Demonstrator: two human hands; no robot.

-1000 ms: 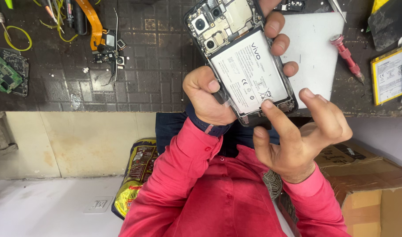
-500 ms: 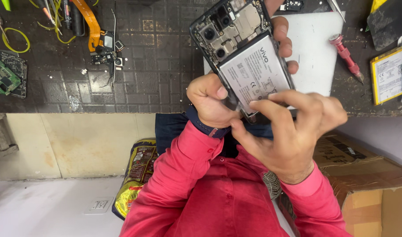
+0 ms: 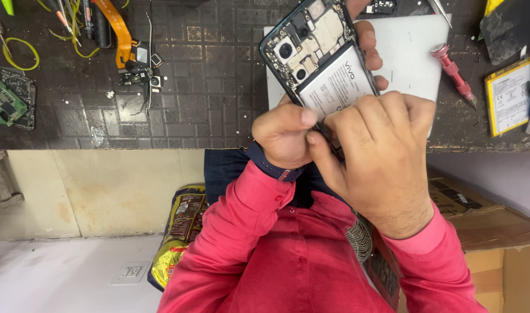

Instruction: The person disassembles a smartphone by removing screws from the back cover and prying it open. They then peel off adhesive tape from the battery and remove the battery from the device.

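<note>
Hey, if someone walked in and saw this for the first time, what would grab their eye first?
Probably the opened phone held up at the top centre, back cover off, with its white battery and camera parts bare. Both hands meet at its lower edge: the left hand grips it and the right hand pinches beside it. The bright pink shirt fills the bottom, and an orange ribbon cable lies on the dark bench upper left.

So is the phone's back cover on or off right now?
Off. The phone lies open-backed, with its white battery, camera modules and circuit board exposed, while both hands grip its lower end.
</note>
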